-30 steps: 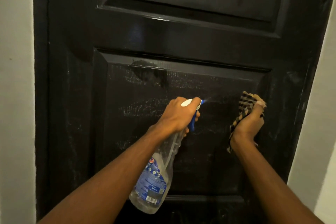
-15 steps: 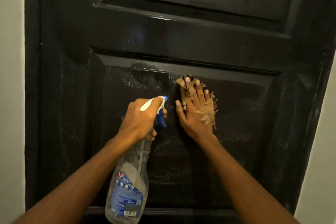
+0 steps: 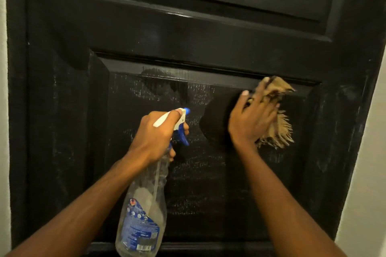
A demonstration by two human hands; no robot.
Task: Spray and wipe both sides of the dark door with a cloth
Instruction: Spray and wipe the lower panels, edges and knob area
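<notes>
Now the left hand [image 3: 155, 133] curls round the neck of the bottle [image 3: 144, 215], with one digit laid along its white head. Its forearm comes in from 7 o'clock, and the bottle's body hangs toward 6 o'clock. At 2 o'clock from it, the right hand [image 3: 250, 119] spreads its fingers and presses the cloth [image 3: 277, 131] flat against the door [image 3: 188, 33], near the lower panel's upper right corner. Frayed fringe sticks out at the palm's 4 o'clock.
</notes>
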